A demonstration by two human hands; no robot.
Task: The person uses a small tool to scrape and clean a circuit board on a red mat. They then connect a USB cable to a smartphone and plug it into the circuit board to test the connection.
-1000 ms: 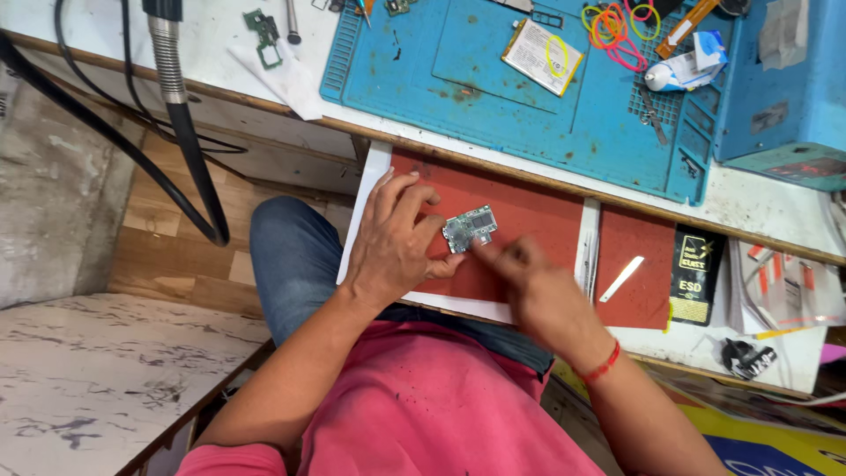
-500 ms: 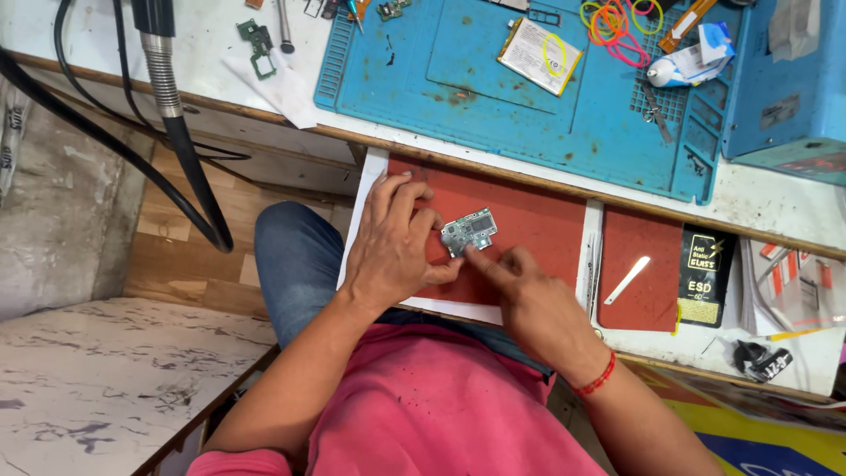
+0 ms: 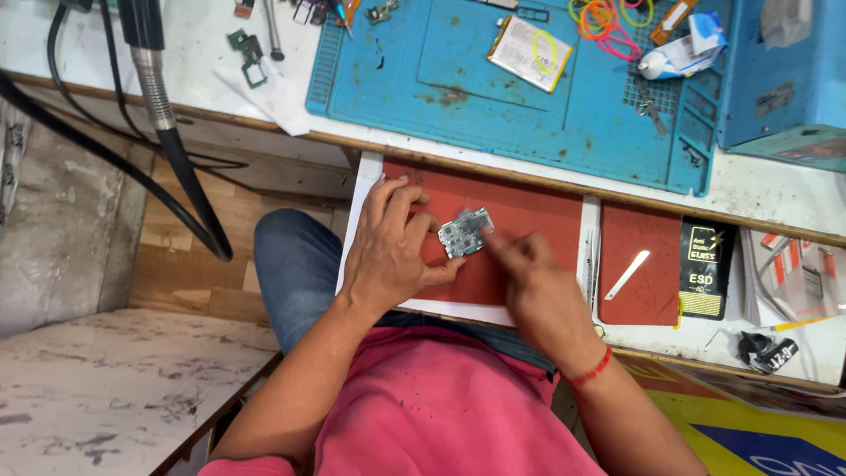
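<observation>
A small grey-green circuit board (image 3: 464,233) lies on a red mat in a white pull-out tray (image 3: 361,203) under the workbench. My left hand (image 3: 392,249) rests flat on the mat, its fingers and thumb pinning the board's left edge. My right hand (image 3: 533,278) is blurred just right of the board, its fingertips touching the board's right end. Whether the right hand holds a small tool is not visible.
A blue work mat (image 3: 529,88) covers the bench, with a flat battery (image 3: 530,53), coloured rubber bands (image 3: 608,16) and a tube (image 3: 679,55). A flexible hose (image 3: 172,132) and black cables hang at left. A white pry tool (image 3: 627,274) lies on a second red mat.
My right hand has shifted slightly along the board's right end with a rubbing motion. My left hand stays on the board. The view has drifted a little.
</observation>
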